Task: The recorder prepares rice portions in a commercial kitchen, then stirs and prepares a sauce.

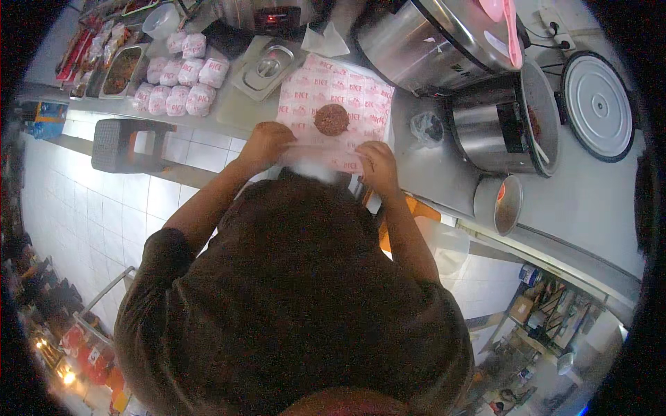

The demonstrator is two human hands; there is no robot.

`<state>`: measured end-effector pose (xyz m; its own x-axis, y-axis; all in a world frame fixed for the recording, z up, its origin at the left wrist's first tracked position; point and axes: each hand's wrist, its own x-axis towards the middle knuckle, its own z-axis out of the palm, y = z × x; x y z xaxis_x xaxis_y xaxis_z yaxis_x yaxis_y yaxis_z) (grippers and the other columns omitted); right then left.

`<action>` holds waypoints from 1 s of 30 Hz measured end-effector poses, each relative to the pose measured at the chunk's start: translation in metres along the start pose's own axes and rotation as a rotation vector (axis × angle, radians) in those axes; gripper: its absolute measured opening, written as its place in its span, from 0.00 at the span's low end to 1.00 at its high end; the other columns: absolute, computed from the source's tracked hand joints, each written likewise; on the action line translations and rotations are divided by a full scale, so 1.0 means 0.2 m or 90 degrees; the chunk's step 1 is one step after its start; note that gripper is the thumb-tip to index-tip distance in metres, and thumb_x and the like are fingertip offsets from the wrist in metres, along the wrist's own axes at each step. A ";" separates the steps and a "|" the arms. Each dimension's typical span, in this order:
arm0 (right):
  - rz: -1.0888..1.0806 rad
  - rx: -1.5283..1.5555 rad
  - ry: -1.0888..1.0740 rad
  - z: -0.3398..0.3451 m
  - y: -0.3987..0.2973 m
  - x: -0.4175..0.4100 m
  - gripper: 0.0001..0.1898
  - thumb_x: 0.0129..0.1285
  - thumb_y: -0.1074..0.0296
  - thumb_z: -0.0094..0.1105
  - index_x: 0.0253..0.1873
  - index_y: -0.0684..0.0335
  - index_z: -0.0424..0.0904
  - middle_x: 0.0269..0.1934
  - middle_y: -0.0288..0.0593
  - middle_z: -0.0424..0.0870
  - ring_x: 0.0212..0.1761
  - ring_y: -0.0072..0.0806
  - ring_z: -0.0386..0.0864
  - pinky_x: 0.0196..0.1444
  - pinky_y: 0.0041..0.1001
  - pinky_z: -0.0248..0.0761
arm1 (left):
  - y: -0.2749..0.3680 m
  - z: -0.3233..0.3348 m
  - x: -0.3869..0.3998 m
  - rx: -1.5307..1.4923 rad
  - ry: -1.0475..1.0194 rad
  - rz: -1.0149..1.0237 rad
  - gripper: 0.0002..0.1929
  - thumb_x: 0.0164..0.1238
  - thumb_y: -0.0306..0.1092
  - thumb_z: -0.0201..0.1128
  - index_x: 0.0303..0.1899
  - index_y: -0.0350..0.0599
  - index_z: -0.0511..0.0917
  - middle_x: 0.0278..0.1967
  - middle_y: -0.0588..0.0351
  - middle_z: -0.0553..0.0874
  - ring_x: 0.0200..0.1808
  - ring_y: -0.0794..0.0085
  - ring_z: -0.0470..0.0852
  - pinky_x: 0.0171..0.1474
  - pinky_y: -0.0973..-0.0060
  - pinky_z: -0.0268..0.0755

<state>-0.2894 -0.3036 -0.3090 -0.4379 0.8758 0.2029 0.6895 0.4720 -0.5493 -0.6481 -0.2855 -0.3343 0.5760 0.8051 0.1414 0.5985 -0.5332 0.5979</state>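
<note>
A round brown portion of food (331, 119) lies on a sheet of printed pink-and-white wrapping paper (312, 88) on the metal counter. My left hand (268, 143) pinches the near left corner of the paper. At the near right corner, my right hand (377, 161) grips the same sheet. The near edge of the paper is lifted and blurred between the hands. More white paper shows under the sheet's right side. Several wrapped round packets (179, 86) are stacked at the left, in the same kind of printed paper.
A metal lid (268, 67) lies behind my left hand, near a metal tray of food (122, 70). Right of the paper stand a large steel cooker (426, 47), an open steel pot (494, 122), a small plastic bag (427, 129) and a metal cup (494, 203).
</note>
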 end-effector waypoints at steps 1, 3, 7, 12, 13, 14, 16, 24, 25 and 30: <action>0.017 0.074 -0.007 -0.01 0.01 -0.02 0.11 0.61 0.69 0.68 0.48 0.61 0.87 0.49 0.47 0.88 0.58 0.48 0.81 0.63 0.44 0.73 | 0.04 -0.02 -0.01 0.001 -0.001 0.001 0.11 0.63 0.33 0.68 0.47 0.50 0.87 0.48 0.54 0.88 0.53 0.57 0.85 0.65 0.56 0.70; 0.024 0.105 0.000 -0.04 0.01 -0.06 0.10 0.63 0.70 0.68 0.48 0.61 0.87 0.49 0.46 0.88 0.60 0.47 0.80 0.65 0.43 0.72 | 0.15 -0.07 -0.06 0.088 0.055 0.034 0.10 0.64 0.34 0.69 0.46 0.49 0.88 0.47 0.55 0.88 0.52 0.59 0.86 0.63 0.59 0.72; 0.088 0.236 0.061 -0.09 -0.03 -0.03 0.07 0.67 0.70 0.67 0.47 0.63 0.86 0.47 0.43 0.90 0.56 0.39 0.83 0.62 0.37 0.74 | 0.16 0.02 -0.07 -0.130 0.146 0.060 0.08 0.72 0.31 0.65 0.47 0.43 0.87 0.45 0.52 0.88 0.49 0.59 0.87 0.59 0.64 0.77; 0.339 0.382 0.090 -0.02 0.01 0.11 0.10 0.68 0.70 0.69 0.51 0.64 0.83 0.38 0.44 0.88 0.41 0.28 0.84 0.47 0.31 0.77 | 0.23 0.10 -0.01 -0.344 0.199 -0.337 0.11 0.77 0.35 0.61 0.46 0.37 0.85 0.43 0.48 0.88 0.47 0.66 0.86 0.51 0.68 0.77; 0.339 0.413 0.132 0.00 0.01 0.14 0.13 0.67 0.69 0.70 0.54 0.64 0.81 0.36 0.44 0.88 0.36 0.25 0.82 0.43 0.30 0.77 | 0.24 0.09 0.02 -0.379 0.215 -0.409 0.12 0.78 0.36 0.60 0.46 0.35 0.84 0.41 0.48 0.89 0.45 0.69 0.85 0.48 0.69 0.77; 0.338 0.412 0.134 0.01 0.02 0.17 0.13 0.67 0.69 0.70 0.54 0.64 0.81 0.36 0.44 0.88 0.36 0.25 0.82 0.43 0.30 0.77 | 0.22 0.10 0.03 -0.379 0.215 -0.408 0.12 0.78 0.36 0.60 0.46 0.35 0.84 0.41 0.48 0.89 0.45 0.69 0.85 0.48 0.69 0.77; 0.343 0.311 0.161 0.06 0.06 0.21 0.17 0.66 0.69 0.70 0.57 0.63 0.77 0.33 0.46 0.87 0.32 0.28 0.83 0.39 0.32 0.77 | 0.15 0.16 0.04 -0.286 0.177 -0.480 0.13 0.78 0.37 0.59 0.44 0.35 0.84 0.38 0.47 0.89 0.40 0.67 0.86 0.44 0.67 0.77; 0.073 -0.047 0.232 0.08 -0.07 0.14 0.17 0.64 0.70 0.64 0.57 0.65 0.77 0.55 0.53 0.83 0.57 0.48 0.80 0.59 0.45 0.72 | 0.13 0.23 0.03 -0.265 0.216 -0.492 0.14 0.74 0.41 0.60 0.43 0.37 0.84 0.34 0.38 0.87 0.38 0.46 0.87 0.44 0.58 0.78; -0.044 -0.136 0.197 0.06 -0.11 0.12 0.18 0.64 0.69 0.62 0.58 0.65 0.78 0.60 0.52 0.81 0.62 0.50 0.77 0.65 0.49 0.68 | 0.12 0.23 0.01 -0.308 0.232 -0.474 0.15 0.73 0.41 0.60 0.44 0.38 0.85 0.35 0.38 0.88 0.38 0.46 0.88 0.45 0.57 0.78; -0.153 -0.129 0.034 0.19 -0.16 0.08 0.23 0.66 0.66 0.59 0.65 0.64 0.78 0.65 0.48 0.78 0.69 0.47 0.73 0.74 0.53 0.59 | 0.10 0.19 0.09 -0.250 0.201 -0.517 0.13 0.76 0.39 0.61 0.47 0.37 0.84 0.35 0.44 0.88 0.35 0.52 0.87 0.41 0.60 0.78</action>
<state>-0.3404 -0.3093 -0.3182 -0.5747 0.7381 0.3533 0.6729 0.6720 -0.3094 -0.6048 -0.2921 -0.3507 -0.1439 0.9543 -0.2618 0.4870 0.2986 0.8208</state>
